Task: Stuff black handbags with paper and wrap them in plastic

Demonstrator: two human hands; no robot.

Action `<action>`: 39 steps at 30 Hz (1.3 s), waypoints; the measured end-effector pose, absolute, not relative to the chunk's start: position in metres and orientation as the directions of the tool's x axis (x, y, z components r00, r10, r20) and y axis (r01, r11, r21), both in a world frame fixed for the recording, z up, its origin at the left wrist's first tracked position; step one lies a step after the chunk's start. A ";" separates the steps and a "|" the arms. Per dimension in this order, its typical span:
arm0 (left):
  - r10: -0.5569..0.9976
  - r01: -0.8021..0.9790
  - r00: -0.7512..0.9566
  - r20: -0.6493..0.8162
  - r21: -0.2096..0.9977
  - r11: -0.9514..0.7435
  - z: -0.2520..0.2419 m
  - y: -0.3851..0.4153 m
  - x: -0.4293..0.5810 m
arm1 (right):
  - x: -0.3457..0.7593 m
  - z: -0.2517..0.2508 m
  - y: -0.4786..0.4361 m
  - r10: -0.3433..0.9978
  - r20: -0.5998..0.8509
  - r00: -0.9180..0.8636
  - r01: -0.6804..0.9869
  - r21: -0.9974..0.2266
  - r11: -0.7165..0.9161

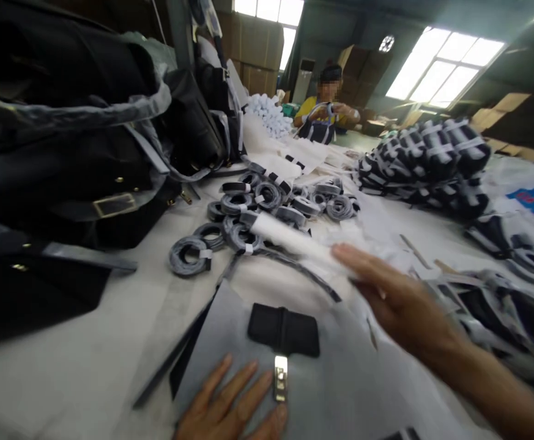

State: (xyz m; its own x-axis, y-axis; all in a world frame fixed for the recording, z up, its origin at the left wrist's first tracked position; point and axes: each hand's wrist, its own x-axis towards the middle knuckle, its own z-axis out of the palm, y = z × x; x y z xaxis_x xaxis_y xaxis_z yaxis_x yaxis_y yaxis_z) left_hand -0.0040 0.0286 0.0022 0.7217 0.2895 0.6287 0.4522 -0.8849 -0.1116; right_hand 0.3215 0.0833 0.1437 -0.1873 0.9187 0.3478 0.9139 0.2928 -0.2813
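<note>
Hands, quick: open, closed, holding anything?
Left hand: open, flat on the grey cover, beside the metal clasp.
Right hand: open, holding nothing, blurred, over the white paper.

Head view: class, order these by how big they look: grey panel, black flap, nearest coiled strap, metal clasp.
1. grey panel
2. black flap
3. coiled strap, farther off, so its rank against the flap is unsure
4. metal clasp
</note>
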 end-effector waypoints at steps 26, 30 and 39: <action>0.312 0.337 0.592 0.743 0.124 -0.933 0.068 0.007 -0.005 | 0.245 0.076 -0.036 0.864 0.053 -0.501 0.859 -0.087 0.504; 0.434 0.529 0.687 0.583 0.008 -0.848 0.086 0.024 0.017 | 0.247 0.075 -0.037 0.871 0.051 -0.488 0.864 -0.116 0.490; 0.609 0.648 0.701 0.370 0.025 -0.761 0.047 0.035 0.023 | 0.250 0.070 -0.042 0.896 0.041 -0.442 0.863 -0.251 0.438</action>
